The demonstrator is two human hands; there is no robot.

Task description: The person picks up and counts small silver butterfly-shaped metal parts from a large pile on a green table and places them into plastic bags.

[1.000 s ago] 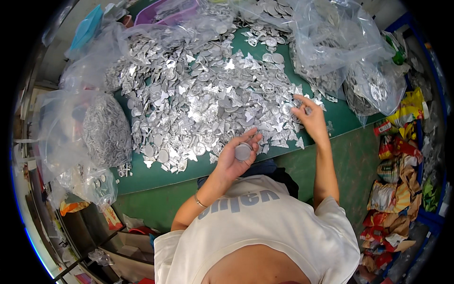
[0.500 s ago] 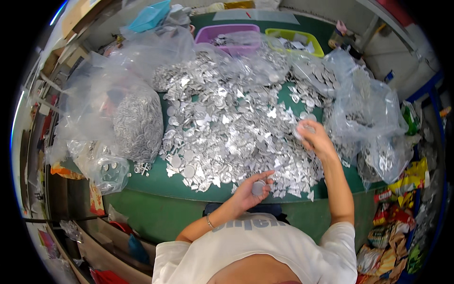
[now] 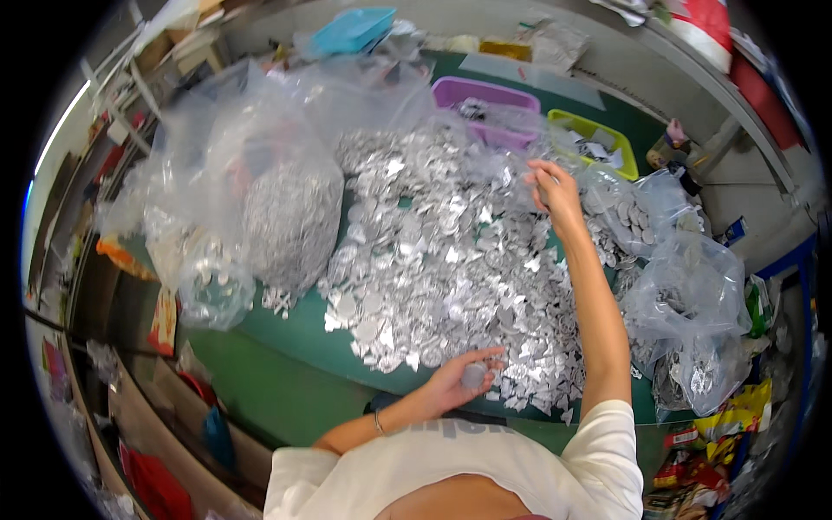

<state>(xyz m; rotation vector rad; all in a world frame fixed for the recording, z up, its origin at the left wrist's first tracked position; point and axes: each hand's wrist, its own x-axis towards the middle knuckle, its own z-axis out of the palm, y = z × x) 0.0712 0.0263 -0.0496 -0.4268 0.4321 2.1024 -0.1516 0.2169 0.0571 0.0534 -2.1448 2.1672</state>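
A wide heap of small silver metal pieces (image 3: 433, 251), round discs and cut-out shapes, covers the green table. At the near edge of the heap, my left hand (image 3: 446, 387) is palm up with its fingers curled round a silver disc (image 3: 474, 374). My right hand (image 3: 559, 198) is stretched far out over the heap's back right, close to the clear plastic there. Its fingers are bent and apart, with nothing visible between them.
A large clear bag of metal pieces (image 3: 295, 217) stands at the left. More filled plastic bags (image 3: 689, 286) lie at the right. A purple basket (image 3: 520, 97) and a yellow-green basket (image 3: 631, 160) stand behind the heap. Open boxes (image 3: 156, 407) sit low at the left.
My right hand has gone from the heap's right side to its far back, and the pale disc-like thing in its fingers no longer shows. My left hand keeps its disc. The view has turned.
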